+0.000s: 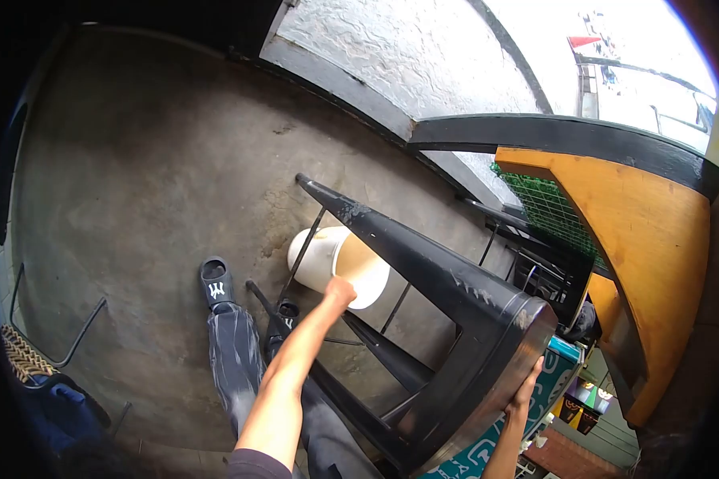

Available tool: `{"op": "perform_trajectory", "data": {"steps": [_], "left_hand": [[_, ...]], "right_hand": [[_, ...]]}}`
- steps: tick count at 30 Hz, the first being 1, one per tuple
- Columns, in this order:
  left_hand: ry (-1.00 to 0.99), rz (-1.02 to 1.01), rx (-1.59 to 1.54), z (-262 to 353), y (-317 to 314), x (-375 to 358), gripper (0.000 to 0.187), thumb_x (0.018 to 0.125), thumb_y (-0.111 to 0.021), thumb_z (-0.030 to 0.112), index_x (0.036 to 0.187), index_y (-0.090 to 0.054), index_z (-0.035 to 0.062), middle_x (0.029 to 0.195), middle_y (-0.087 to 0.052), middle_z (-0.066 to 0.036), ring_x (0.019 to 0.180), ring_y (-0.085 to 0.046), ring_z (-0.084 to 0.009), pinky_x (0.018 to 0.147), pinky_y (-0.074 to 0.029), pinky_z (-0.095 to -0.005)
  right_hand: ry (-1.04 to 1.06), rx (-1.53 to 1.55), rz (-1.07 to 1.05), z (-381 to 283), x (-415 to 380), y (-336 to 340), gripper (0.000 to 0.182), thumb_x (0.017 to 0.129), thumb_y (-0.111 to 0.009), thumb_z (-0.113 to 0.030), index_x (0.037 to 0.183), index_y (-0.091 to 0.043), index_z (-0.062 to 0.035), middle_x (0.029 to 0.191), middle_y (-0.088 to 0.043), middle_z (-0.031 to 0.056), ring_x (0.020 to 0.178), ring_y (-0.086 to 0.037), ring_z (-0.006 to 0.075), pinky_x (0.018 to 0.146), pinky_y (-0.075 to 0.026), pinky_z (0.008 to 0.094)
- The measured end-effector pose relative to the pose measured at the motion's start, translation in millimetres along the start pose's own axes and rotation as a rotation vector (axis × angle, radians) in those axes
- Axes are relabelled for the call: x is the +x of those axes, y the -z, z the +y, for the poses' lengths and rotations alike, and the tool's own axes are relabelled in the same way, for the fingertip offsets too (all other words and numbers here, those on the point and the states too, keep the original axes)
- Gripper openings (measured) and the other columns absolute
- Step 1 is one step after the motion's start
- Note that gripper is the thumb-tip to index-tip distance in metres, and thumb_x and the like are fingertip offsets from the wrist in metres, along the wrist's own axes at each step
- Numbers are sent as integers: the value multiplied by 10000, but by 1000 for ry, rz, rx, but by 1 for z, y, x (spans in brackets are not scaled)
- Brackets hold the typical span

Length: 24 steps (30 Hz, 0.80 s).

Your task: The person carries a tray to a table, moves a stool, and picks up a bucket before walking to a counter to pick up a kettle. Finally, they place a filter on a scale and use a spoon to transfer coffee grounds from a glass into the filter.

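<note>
The left hand (342, 294) is curled at the mouth of the white bucket (319, 270), on the concrete floor (136, 199) by the legs (391, 238) of the black metal stool (479, 302). Its contents are hidden. The right hand (526, 391) rests against the seat, nearer and to the right; its grip is unclear. Should it slip, the stool could tip; a knocked leg could topple the bucket.

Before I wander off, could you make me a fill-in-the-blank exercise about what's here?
1. The person's left hand is at the rim of a bucket whose outside is coloured ____.
2. The stool is mainly coloured ____.
3. The hand against the stool's seat is the person's ____ one.

Missing words: white; black; right.
</note>
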<state>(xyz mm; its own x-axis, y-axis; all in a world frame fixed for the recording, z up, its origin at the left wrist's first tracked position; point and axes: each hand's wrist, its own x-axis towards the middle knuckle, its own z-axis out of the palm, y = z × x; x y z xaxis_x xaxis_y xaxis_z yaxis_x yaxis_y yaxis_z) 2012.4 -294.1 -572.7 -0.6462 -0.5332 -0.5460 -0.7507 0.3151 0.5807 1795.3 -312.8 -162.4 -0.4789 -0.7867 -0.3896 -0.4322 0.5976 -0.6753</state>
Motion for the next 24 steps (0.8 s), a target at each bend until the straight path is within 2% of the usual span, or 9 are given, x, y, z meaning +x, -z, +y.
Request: {"op": "perform_trajectory", "data": {"steps": [7,9,11,15,17,19,21,23,24], "left_hand": [[118,-189,64,-51,-49,-48,247,904,-563,157,1108,-701,177,1145,-681,-18,1123,-619,-176,1055,-326,-482],[41,-159,173,-59,-77,-37,235,886,-585,177,1087,-706,156,1175,-664,-64,1094,-632,-206,1063,-348,-469],[-186,269,-153,-48,-31,-67,294,864,-618,215,1137,-675,122,1166,-660,-89,1102,-621,-248,983,-435,-413],[26,618,-1096,-22,19,-112,302,945,-548,293,1083,-663,51,984,-687,-107,956,-645,-240,864,-490,-332],[-90,376,-1632,-5,60,-155,452,1000,-447,390,1165,-607,1,1084,-652,-107,1035,-611,-221,887,-477,-332],[-542,345,-1766,35,105,-227,569,1015,-371,456,1302,-495,-19,1162,-609,-117,1096,-572,-209,910,-465,-314],[-545,192,-1566,81,154,-285,708,971,-429,530,1382,-379,-44,1262,-555,-198,1193,-530,-285,988,-431,-342],[53,726,-1320,157,159,-300,877,871,-593,557,1390,-322,-96,1298,-518,-276,1246,-494,-348,1035,-398,-384],[62,746,-1294,163,169,-304,877,871,-593,557,1390,-322,-96,1298,-518,-276,1246,-494,-348,1035,-398,-384]], "right_hand": [[-60,18,-37,3,3,8,738,942,-284,-674,1428,-370,-126,1372,-438,60,1230,-430,240,1039,-356,353],[-15,5,38,-2,0,-2,757,967,-236,-640,1404,-365,-36,1384,-433,143,1256,-429,274,1050,-375,374],[-48,8,8,-9,-3,-5,776,959,-247,-652,1399,-371,-26,1386,-430,152,1260,-426,281,1050,-377,380],[-139,146,-163,-1,5,7,822,937,-278,-681,1394,-380,-5,1397,-419,176,1267,-419,306,1053,-377,398],[-141,212,-215,0,8,5,827,930,-298,-686,1404,-375,-12,1406,-413,179,1271,-414,319,1055,-374,409],[-153,191,-213,-4,5,2,825,928,-311,-686,1411,-372,-20,1413,-410,172,1274,-413,320,1054,-373,412],[-140,225,-288,2,10,7,815,927,-328,-681,1415,-372,-29,1413,-413,165,1280,-408,317,1055,-370,412],[-124,271,-318,0,10,3,819,926,-341,-677,1415,-370,-21,1421,-408,160,1285,-409,310,1060,-362,410],[-112,294,-337,4,11,4,819,926,-341,-677,1415,-370,-21,1421,-408,160,1285,-409,310,1060,-362,410]]}}
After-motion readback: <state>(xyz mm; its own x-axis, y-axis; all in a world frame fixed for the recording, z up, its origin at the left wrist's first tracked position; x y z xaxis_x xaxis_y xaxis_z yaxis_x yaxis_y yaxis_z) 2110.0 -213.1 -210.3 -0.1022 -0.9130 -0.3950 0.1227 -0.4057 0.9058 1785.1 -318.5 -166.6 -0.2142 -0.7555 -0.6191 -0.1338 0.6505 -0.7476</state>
